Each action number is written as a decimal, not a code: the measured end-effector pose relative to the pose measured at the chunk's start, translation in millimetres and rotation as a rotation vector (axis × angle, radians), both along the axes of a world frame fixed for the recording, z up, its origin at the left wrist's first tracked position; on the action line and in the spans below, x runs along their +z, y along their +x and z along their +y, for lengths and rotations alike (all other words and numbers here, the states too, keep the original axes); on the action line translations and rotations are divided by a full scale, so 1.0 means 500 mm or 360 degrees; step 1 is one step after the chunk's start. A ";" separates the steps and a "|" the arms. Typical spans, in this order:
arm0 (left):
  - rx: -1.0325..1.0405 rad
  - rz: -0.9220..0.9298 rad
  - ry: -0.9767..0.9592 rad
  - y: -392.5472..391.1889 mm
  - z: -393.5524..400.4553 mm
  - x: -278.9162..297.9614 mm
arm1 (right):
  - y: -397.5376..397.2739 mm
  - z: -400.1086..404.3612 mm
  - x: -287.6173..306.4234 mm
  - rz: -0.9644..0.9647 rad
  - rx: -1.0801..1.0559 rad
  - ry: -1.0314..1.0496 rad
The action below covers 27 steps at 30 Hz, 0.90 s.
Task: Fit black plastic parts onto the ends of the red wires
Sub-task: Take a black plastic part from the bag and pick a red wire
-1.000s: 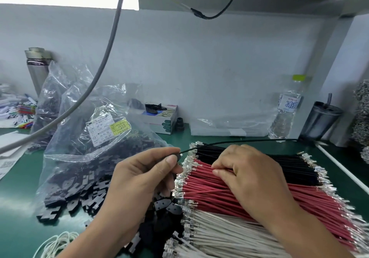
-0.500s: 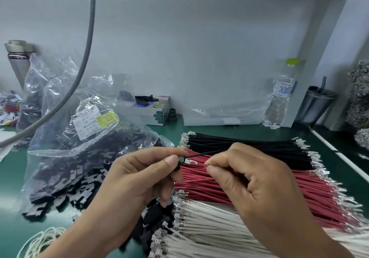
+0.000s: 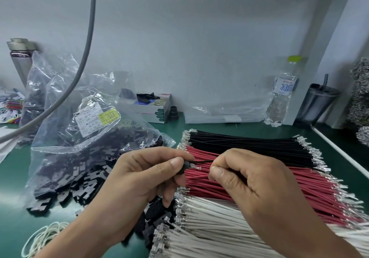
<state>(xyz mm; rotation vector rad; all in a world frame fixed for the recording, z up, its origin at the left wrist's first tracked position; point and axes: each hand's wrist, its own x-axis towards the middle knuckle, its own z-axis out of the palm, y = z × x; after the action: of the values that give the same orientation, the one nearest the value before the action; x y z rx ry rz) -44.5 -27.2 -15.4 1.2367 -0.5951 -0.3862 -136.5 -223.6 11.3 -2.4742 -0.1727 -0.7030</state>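
Note:
My left hand [image 3: 145, 177] pinches a small black plastic part [image 3: 186, 165] between thumb and forefinger, above the red wires [image 3: 269, 187]. My right hand [image 3: 255, 185] pinches a thin black wire [image 3: 203, 161] that runs into the part. A metal terminal [image 3: 196, 166] shows just right of the part. The red wires lie in a flat bundle on the green table [image 3: 12, 177], between black wires [image 3: 249, 145] behind and white wires [image 3: 209, 223] in front. Loose black parts [image 3: 151, 223] lie under my left hand.
A clear bag of black parts [image 3: 83, 157] sits at the left. Behind stand a small box [image 3: 155, 109], a water bottle [image 3: 281, 93], a dark cup [image 3: 317, 101] and a steel flask [image 3: 20, 61]. A grey cable [image 3: 87, 43] hangs across the left. White rubber bands [image 3: 42, 237] lie front left.
My hands have drawn together over the red wires. The right hand took the black wire near its end and brought it to the part in my left hand.

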 end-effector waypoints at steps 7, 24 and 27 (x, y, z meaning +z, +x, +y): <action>0.0049 -0.0091 0.0147 0.001 -0.001 -0.006 | -0.006 0.000 0.006 -0.0092 -0.0155 -0.0349; 0.0264 -0.0648 0.0372 -0.015 -0.015 -0.015 | 0.003 -0.008 -0.014 -0.0014 -0.0097 -0.0169; 0.0445 -0.1037 0.0537 -0.015 -0.011 -0.014 | 0.002 -0.018 -0.014 0.0011 -0.0054 -0.0116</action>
<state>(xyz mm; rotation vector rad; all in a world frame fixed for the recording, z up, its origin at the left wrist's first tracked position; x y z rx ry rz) -52.3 -32.6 -22.6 1.7612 -0.9165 0.1770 -135.5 -232.7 4.5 -2.5544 -0.1569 -0.7142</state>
